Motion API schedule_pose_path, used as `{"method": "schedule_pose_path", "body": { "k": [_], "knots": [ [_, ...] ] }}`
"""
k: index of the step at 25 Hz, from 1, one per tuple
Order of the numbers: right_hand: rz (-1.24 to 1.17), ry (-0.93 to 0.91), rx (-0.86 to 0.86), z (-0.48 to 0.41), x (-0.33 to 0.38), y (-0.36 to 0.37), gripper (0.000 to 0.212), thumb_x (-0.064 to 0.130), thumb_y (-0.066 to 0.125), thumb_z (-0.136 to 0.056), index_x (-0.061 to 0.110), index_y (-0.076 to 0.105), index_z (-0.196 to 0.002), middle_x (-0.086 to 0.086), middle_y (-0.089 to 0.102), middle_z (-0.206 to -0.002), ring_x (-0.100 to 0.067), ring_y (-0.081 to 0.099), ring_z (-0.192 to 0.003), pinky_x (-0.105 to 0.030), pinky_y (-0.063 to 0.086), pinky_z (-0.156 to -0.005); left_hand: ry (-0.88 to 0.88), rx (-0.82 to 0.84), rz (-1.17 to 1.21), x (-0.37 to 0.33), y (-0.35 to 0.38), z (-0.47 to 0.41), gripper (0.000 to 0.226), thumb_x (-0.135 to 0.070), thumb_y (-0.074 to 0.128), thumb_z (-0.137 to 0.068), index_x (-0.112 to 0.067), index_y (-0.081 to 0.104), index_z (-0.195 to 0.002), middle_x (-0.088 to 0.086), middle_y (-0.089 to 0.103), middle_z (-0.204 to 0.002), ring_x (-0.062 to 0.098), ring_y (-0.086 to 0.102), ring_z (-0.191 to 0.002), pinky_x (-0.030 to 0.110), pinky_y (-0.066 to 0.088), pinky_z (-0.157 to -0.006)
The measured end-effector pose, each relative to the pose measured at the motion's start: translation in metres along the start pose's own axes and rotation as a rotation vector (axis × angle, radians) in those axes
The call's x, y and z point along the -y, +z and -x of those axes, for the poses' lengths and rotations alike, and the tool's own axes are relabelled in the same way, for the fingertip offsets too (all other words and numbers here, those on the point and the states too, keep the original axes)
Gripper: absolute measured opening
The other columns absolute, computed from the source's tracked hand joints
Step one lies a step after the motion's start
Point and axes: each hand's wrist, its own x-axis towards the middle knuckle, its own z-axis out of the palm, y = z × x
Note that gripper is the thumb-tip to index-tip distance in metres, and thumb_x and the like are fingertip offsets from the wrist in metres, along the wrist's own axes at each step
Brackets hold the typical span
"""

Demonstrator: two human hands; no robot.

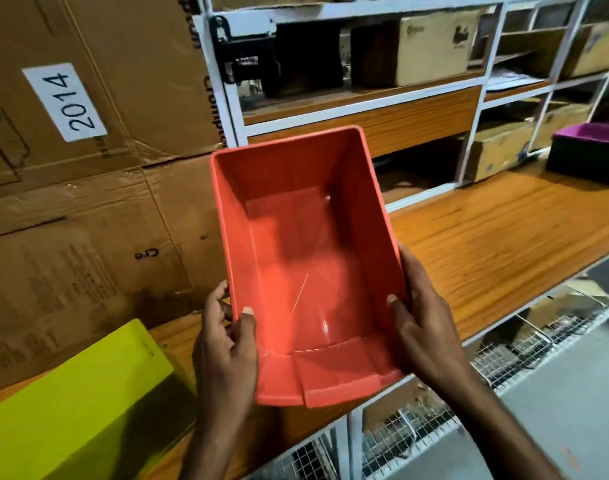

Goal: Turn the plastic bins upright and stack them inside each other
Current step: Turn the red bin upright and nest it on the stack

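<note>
An empty red plastic bin [296,244] is held open side up in front of me, above the wooden shelf. My left hand [223,355] grips its left wall, thumb inside the rim. My right hand [424,327] grips the right wall the same way. A yellow-green bin [71,403] lies bottom up on the shelf at the lower left. A purple bin [587,152] stands upright on the shelf at the far right.
Large cardboard boxes [88,168], one labelled 2014, stand against the left and back. A white metal rack [365,91] with cartons and wooden shelves rises behind. The wooden shelf surface [504,244] runs to the right. Wire mesh [417,431] lies below its front edge.
</note>
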Motion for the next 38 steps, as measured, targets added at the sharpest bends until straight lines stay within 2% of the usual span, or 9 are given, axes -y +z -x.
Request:
{"method": "schedule_pose_path", "body": {
  "k": [4,9,14,19,23,27,32,36,38],
  "knots": [
    [0.083,0.071,-0.077,0.000,-0.040,-0.071,0.078,-0.002,0.052,-0.099,0.042,0.026,-0.159,0.023,0.066,-0.123,-0.011,0.071,-0.103,-0.051,0.058,-0.092,-0.004,0.073,0.131,-0.031,0.072,0.027,0.048,-0.021,0.064,-0.090,-0.029,0.056,-0.137,-0.020,0.066,-0.101,-0.009,0.065,-0.085,0.007,0.048,-0.067],
    [-0.040,0.227,-0.059,-0.019,-0.097,-0.175,0.074,-0.008,0.050,-0.099,0.042,0.037,-0.151,0.039,0.067,-0.110,0.004,0.071,-0.096,-0.035,0.061,-0.084,-0.068,0.197,0.223,-0.077,0.178,0.051,0.052,0.001,0.061,-0.094,-0.034,0.060,-0.133,0.000,0.069,-0.105,-0.003,0.068,-0.077,0.017,0.055,-0.065],
    [-0.272,0.459,-0.053,-0.052,-0.154,-0.295,0.061,-0.010,0.058,-0.092,0.036,0.061,-0.132,0.008,0.080,-0.101,-0.011,0.075,-0.078,-0.031,0.058,-0.064,-0.264,0.353,0.322,-0.123,0.294,0.065,0.042,-0.002,0.061,-0.094,-0.035,0.066,-0.121,0.014,0.073,-0.101,0.019,0.074,-0.080,0.036,0.061,-0.069],
    [-0.494,0.587,0.066,-0.099,-0.190,-0.389,0.038,0.008,0.063,-0.088,0.015,0.071,-0.124,-0.013,0.077,-0.118,-0.033,0.069,-0.100,-0.048,0.043,-0.094,-0.423,0.433,0.437,-0.152,0.395,0.050,0.020,-0.010,0.062,-0.094,-0.017,0.072,-0.109,-0.001,0.080,-0.086,0.011,0.074,-0.069,0.021,0.055,-0.052],
    [-0.564,0.485,0.067,-0.156,-0.219,-0.427,0.038,0.035,0.056,-0.098,0.019,0.069,-0.130,-0.003,0.076,-0.117,-0.012,0.066,-0.101,-0.038,0.043,-0.093,-0.652,0.447,0.533,-0.151,0.482,0.014,0.015,-0.023,0.065,-0.090,-0.015,0.071,-0.101,0.000,0.071,-0.080,0.012,0.065,-0.059,0.020,0.051,-0.048],
    [-0.479,0.332,0.169,-0.230,-0.253,-0.446,0.033,0.035,0.060,-0.099,0.023,0.065,-0.129,0.005,0.076,-0.112,-0.011,0.073,-0.104,-0.023,0.056,-0.081,-0.799,0.405,0.648,-0.140,0.565,-0.024,0.012,-0.024,0.063,-0.091,-0.018,0.072,-0.096,-0.001,0.071,-0.071,0.012,0.066,-0.055,0.021,0.056,-0.054],
    [-0.380,0.282,0.166,-0.333,-0.296,-0.480,0.040,0.042,0.063,-0.098,0.027,0.060,-0.135,0.006,0.077,-0.117,-0.013,0.074,-0.109,-0.027,0.058,-0.087,-0.816,0.341,0.710,-0.154,0.667,-0.065,0.012,-0.025,0.065,-0.088,-0.017,0.072,-0.082,-0.005,0.069,-0.061,0.007,0.063,-0.045,0.016,0.052,-0.048],
    [-0.216,0.180,0.134,-0.403,-0.337,-0.519,0.080,0.060,0.060,-0.087,0.040,0.027,-0.158,0.048,0.064,-0.110,0.018,0.065,-0.104,-0.015,0.053,-0.088,-0.726,0.302,0.722,-0.179,0.740,-0.085,0.055,-0.063,0.062,-0.087,-0.015,0.074,-0.111,0.010,0.074,-0.106,0.022,0.073,-0.095,0.040,0.059,-0.088],
    [-0.158,0.134,0.134,-0.432,-0.365,-0.540,0.093,0.065,0.061,-0.083,0.048,0.012,-0.161,0.055,0.057,-0.112,0.018,0.062,-0.111,-0.015,0.054,-0.089,-0.617,0.343,0.729,-0.195,0.769,-0.085,0.085,-0.083,0.044,-0.080,-0.014,0.071,-0.123,0.011,0.074,-0.120,0.023,0.070,-0.113,0.046,0.052,-0.098]
  ]
}}
